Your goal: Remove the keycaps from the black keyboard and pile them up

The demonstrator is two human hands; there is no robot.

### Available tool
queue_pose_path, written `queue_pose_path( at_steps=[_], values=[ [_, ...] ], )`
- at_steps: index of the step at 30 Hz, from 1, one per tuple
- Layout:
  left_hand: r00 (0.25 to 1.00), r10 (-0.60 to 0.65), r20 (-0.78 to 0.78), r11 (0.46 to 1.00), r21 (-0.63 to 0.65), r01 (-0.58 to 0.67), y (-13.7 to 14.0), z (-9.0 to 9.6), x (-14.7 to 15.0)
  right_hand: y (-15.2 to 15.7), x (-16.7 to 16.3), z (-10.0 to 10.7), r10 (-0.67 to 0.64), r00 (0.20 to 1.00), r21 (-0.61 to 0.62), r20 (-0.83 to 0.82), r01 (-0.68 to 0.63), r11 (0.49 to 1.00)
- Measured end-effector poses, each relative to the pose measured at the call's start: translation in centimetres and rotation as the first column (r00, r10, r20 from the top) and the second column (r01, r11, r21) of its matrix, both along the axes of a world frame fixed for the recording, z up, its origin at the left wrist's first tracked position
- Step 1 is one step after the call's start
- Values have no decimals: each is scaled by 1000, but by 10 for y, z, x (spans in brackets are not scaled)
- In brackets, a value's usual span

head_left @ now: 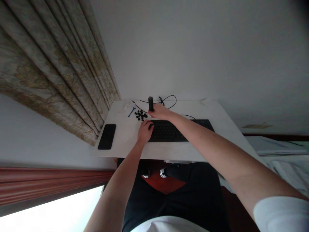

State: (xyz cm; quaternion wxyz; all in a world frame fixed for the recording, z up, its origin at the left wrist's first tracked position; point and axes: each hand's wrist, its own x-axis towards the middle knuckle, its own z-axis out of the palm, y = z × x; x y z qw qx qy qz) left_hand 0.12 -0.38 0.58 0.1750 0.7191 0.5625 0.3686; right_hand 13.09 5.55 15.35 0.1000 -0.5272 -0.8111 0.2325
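On the white table lies a black keyboard (166, 131), partly covered by my right forearm. My left hand (145, 131) grips its left end, the thumb and fingers at the upper left corner. Above that corner, my right hand (159, 111) is closed around a black brush (151, 103) held upright, its jagged, bristle-like end pointing up. The brush's lower end is hidden by the hand, and a small pinkish spot shows beneath it. A pile of small black keycaps (140, 115) sits just left of my right hand.
A blue double-ended tool (131, 112) lies left of the keycaps. A black phone (107, 137) rests near the table's left edge. Behind my right hand a thin black cable (172, 96) is looped. The wall borders the table's back; a patterned curtain (72, 58) hangs at left.
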Motion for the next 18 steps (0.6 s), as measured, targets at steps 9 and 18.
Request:
queue_pose_path(
  at_steps=[9, 18],
  values=[
    [1000, -15, -13, 1000, 23, 15, -1, 1, -1, -28, 19, -53, -282, 956, -46, -76, 279, 959],
    [999, -27, -33, 999, 25, 28, 1, -1, -1, -28, 21, -58, -260, 964, -69, -59, 255, 964]
  ],
)
